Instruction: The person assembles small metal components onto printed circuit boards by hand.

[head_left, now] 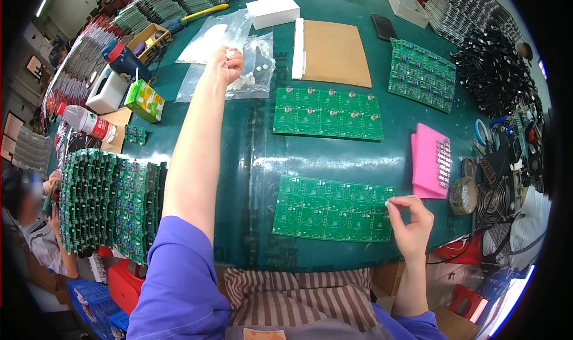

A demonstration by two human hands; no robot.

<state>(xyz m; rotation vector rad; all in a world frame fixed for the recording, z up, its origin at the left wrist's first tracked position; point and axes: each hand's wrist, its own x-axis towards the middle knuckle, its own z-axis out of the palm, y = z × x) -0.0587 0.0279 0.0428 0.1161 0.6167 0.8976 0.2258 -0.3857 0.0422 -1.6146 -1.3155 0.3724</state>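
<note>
My left hand (227, 62) is stretched far out over a clear plastic bag (253, 65) of small white parts, fingers closed around several of them. My right hand (412, 220) pinches one small white part between thumb and forefinger at the right edge of the near green circuit board panel (331, 208). That panel lies flat on the green table, bare of parts. A second green panel (327, 113) lies farther out with white round parts set on it.
A tall stack of green boards (107, 202) stands at my left. A brown cardboard sheet (334, 53), white box (273, 10), third populated panel (421, 74), pink foam pads (431, 161), black cables (495, 71) and a small fan (492, 200) ring the table. Another person (30, 220) sits at far left.
</note>
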